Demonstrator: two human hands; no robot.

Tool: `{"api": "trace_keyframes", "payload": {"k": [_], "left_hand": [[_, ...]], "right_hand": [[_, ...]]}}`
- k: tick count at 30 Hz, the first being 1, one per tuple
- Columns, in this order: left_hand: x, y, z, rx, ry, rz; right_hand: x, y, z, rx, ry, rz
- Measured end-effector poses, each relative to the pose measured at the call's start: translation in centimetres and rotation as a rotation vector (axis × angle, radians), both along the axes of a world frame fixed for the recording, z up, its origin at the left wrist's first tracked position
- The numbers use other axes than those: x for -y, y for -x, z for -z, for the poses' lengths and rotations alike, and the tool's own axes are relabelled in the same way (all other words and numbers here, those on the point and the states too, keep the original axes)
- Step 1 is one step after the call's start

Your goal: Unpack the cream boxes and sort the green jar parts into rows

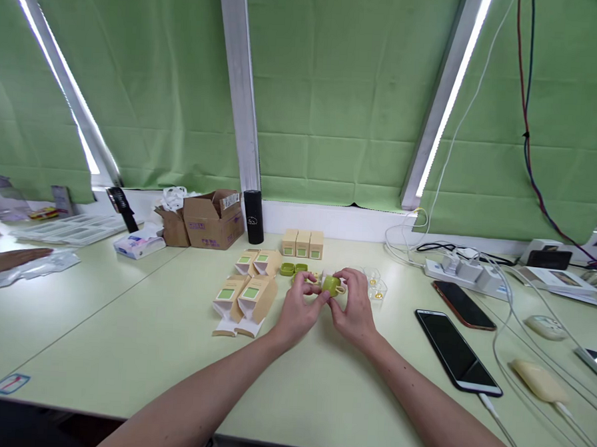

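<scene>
Both hands meet at mid-counter, just above the pale green counter [122,334]. The left hand [298,310] and right hand [355,308] together pinch a small green case [331,284] between fingertips and thumbs; the case sits between the two hands, held slightly off the surface. Whether it is open or closed I cannot tell.

Just left of the hands: four opened tan cartons [245,294] with green labels, lying tilted in two pairs, flaps loose. Far of the hands: three closed tan boxes [303,244] standing in a row, touching one another. Between the boxes and the hands, two more green cases [293,269] lie side by side. Just right of the hands, small clear trays [375,284] holding something yellow.

Far left-centre: a black cylinder [253,216] upright near the wall, an open cardboard box [213,219] beside it, a tissue pack [138,244] further left.

Right side: two phones [457,348] lying flat, the nearer one plugged into a white cable; a power strip [469,272] with chargers beyond them; a yellowish mouse [540,381] near the right edge.

Far left edge: another person's hand [6,260] lies flat on the counter, well apart from the work.

Green blinds [345,92] cover the windows behind.
</scene>
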State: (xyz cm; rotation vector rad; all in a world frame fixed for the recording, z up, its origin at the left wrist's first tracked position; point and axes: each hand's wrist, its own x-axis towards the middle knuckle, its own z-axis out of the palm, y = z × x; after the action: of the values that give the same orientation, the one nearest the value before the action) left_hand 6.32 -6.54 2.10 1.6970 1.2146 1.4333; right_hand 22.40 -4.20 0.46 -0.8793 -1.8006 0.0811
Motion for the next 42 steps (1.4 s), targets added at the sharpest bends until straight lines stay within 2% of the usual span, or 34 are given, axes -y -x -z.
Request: {"api": "trace_keyframes", "payload": {"k": [6,16,23,34,42], "left_hand": [[-0.23,0.29,0.36,0.009,-0.036,0.057],[-0.49,0.35,0.44,0.104,-0.009,0.133],[-0.6,0.37,0.56,0.064,-0.043,0.114],[-0.66,0.7,0.69,-0.064,-0.214,-0.006],[-0.58,0.75,0.52,-0.091,-0.233,-0.034]], "right_hand": [[0.09,-0.11,-0.3,0.009,0.001,-0.009],[0.13,-0.32,-0.1,0.007,0.032,-0.077],[0.29,-0.24,0.03,-0.013,0.079,-0.134],[0.17,-0.28,0.24,-0.038,0.144,-0.177],[0.17,-0.16,0.24,-0.071,0.157,-0.219]]}}
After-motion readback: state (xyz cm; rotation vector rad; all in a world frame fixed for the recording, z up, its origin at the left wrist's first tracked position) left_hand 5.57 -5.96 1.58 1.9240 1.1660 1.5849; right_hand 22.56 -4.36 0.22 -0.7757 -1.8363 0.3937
